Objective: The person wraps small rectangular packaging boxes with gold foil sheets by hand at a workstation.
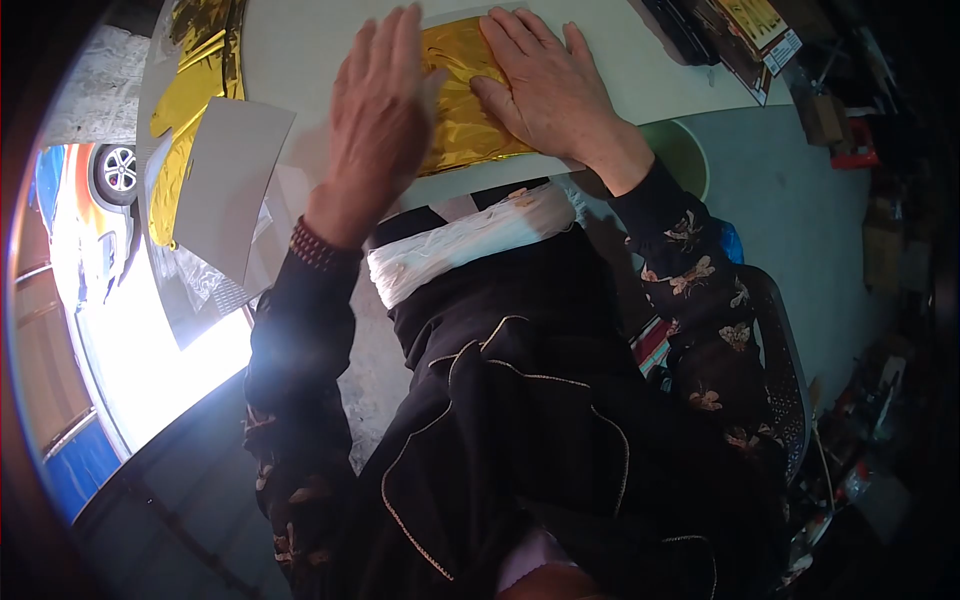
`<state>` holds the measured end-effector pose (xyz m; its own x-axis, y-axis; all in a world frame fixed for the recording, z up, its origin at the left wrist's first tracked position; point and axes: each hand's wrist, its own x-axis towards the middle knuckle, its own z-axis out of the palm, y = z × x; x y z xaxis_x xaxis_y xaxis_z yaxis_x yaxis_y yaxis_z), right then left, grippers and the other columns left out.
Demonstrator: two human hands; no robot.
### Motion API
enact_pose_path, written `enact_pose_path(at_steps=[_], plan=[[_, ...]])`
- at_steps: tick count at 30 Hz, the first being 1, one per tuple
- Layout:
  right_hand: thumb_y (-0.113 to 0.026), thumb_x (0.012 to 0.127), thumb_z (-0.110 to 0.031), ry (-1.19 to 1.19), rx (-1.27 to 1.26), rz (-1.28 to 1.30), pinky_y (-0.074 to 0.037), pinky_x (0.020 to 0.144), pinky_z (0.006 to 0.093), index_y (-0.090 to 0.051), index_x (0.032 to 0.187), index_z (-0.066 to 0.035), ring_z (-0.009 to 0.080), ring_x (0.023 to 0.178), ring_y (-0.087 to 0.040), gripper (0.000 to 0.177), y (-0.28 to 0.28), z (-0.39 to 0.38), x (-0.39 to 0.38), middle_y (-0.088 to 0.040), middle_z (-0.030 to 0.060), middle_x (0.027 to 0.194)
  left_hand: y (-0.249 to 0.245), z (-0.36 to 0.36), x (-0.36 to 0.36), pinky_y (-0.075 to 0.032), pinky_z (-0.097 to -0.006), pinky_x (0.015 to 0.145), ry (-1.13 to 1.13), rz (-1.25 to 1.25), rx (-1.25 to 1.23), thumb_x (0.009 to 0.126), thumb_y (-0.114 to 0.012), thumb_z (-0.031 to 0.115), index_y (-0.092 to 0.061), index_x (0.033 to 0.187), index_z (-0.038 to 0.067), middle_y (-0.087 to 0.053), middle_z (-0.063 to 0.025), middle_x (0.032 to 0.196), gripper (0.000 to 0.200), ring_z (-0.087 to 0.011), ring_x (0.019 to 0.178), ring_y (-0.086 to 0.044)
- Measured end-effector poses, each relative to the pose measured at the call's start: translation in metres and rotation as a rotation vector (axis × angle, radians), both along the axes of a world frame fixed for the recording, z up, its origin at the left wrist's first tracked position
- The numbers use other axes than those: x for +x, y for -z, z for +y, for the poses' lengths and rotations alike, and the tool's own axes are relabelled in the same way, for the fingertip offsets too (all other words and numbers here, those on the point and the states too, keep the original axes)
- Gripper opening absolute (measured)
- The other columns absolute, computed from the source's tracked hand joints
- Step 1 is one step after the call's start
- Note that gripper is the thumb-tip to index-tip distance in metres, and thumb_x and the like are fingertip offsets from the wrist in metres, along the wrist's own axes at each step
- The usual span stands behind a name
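Note:
A sheet of shiny gold foil (462, 128) lies on a white table (300, 50) in front of me. My right hand (545, 85) presses flat on its right half, fingers spread toward the far edge. My left hand (375, 125) hovers or rests over the foil's left edge, fingers together and extended, slightly blurred. Both arms wear dark floral sleeves; a beaded bracelet (315, 247) circles my left wrist.
A stack of gold foil sheets (190, 90) and a grey-white card (235, 180) lie at the table's left. Packaged items (750, 35) sit at the far right. A green bowl-like rim (685, 150) shows below the table edge. Clutter fills the floor at right.

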<state>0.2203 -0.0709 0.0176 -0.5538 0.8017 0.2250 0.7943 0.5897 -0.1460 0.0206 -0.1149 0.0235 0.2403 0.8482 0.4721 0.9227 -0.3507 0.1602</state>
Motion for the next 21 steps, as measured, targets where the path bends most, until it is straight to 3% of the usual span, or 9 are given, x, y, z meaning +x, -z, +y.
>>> enact_pose_path(at_steps=[1, 3, 5, 8, 11, 14, 17, 21], plan=[[-0.051, 0.100, -0.039, 0.002, 0.008, 0.013, -0.022, 0.121, 0.0621, -0.036, 0.154, 0.002, 0.0348, 0.152, -0.028, 0.069, 0.003, 0.001, 0.000, -0.037, 0.0197, 0.161, -0.004, 0.002, 0.011, -0.033, -0.0534, 0.117, 0.039, -0.071, 0.009, 0.096, -0.061, 0.046, -0.047, 0.148, 0.001, -0.046, -0.0270, 0.151, 0.070, -0.0467, 0.142, -0.041], [-0.050, 0.100, -0.039, 0.002, 0.038, 0.014, -0.023, 0.120, 0.0621, -0.038, 0.154, 0.001, 0.0350, 0.152, -0.029, 0.068, 0.010, 0.004, -0.001, -0.038, 0.0199, 0.160, 0.003, 0.009, 0.026, -0.033, -0.0533, 0.117, 0.051, -0.124, 0.049, 0.096, -0.060, 0.048, -0.049, 0.147, 0.001, -0.048, -0.0273, 0.150, 0.070, -0.0465, 0.140, -0.043], [-0.049, 0.100, -0.037, -0.001, 0.083, -0.009, -0.023, 0.120, 0.0621, -0.039, 0.153, 0.001, 0.0351, 0.151, -0.031, 0.066, 0.016, 0.007, 0.000, -0.039, 0.0201, 0.160, 0.028, 0.022, 0.034, -0.036, -0.0492, 0.116, -0.002, -0.088, 0.109, 0.102, -0.058, 0.033, -0.045, 0.147, -0.002, -0.053, -0.0223, 0.147, 0.058, -0.0407, 0.139, -0.047], [-0.050, 0.099, -0.036, -0.008, 0.043, 0.010, -0.024, 0.120, 0.0619, -0.038, 0.153, 0.001, 0.0350, 0.151, -0.031, 0.067, 0.010, 0.006, 0.000, -0.039, 0.0199, 0.160, 0.031, 0.021, 0.026, -0.037, -0.0478, 0.115, 0.008, 0.007, 0.114, 0.103, -0.056, 0.037, -0.049, 0.145, -0.001, -0.056, -0.0216, 0.144, 0.058, -0.0391, 0.137, -0.049], [-0.052, 0.098, -0.035, -0.016, 0.084, 0.029, -0.024, 0.120, 0.0614, -0.038, 0.153, 0.001, 0.0349, 0.151, -0.031, 0.068, 0.015, 0.006, 0.002, -0.039, 0.0197, 0.160, 0.031, 0.023, 0.015, -0.037, -0.0472, 0.115, 0.093, -0.008, 0.094, 0.103, -0.055, 0.040, -0.050, 0.146, 0.002, -0.056, -0.0213, 0.144, 0.058, -0.0374, 0.138, -0.049], [-0.054, 0.097, -0.034, -0.021, 0.042, 0.027, -0.024, 0.120, 0.0611, -0.038, 0.154, 0.001, 0.0347, 0.151, -0.031, 0.069, 0.005, 0.003, 0.003, -0.039, 0.0196, 0.160, 0.034, 0.024, 0.016, -0.036, -0.0477, 0.116, 0.094, -0.004, 0.113, 0.103, -0.055, 0.041, -0.049, 0.150, 0.011, -0.055, -0.0213, 0.147, 0.056, -0.0368, 0.139, -0.048], [-0.055, 0.096, -0.031, -0.024, 0.070, 0.023, -0.024, 0.120, 0.0612, -0.037, 0.153, 0.001, 0.0347, 0.150, -0.032, 0.068, 0.011, 0.006, 0.010, -0.039, 0.0200, 0.160, 0.013, 0.015, 0.018, -0.029, -0.0547, 0.119, 0.084, 0.019, -0.147, 0.099, -0.056, 0.047, -0.049, 0.149, 0.003, -0.044, -0.0280, 0.154, 0.066, -0.0487, 0.143, -0.038], [-0.055, 0.097, -0.029, -0.013, 0.061, 0.019, -0.025, 0.120, 0.0610, -0.037, 0.154, 0.001, 0.0355, 0.150, -0.032, 0.067, 0.012, 0.008, 0.021, -0.039, 0.0207, 0.160, 0.014, 0.013, 0.017, -0.028, -0.0527, 0.120, 0.085, 0.116, -0.097, 0.099, -0.054, 0.051, -0.048, 0.151, 0.008, -0.044, -0.0229, 0.156, 0.067, -0.0446, 0.145, -0.038]])
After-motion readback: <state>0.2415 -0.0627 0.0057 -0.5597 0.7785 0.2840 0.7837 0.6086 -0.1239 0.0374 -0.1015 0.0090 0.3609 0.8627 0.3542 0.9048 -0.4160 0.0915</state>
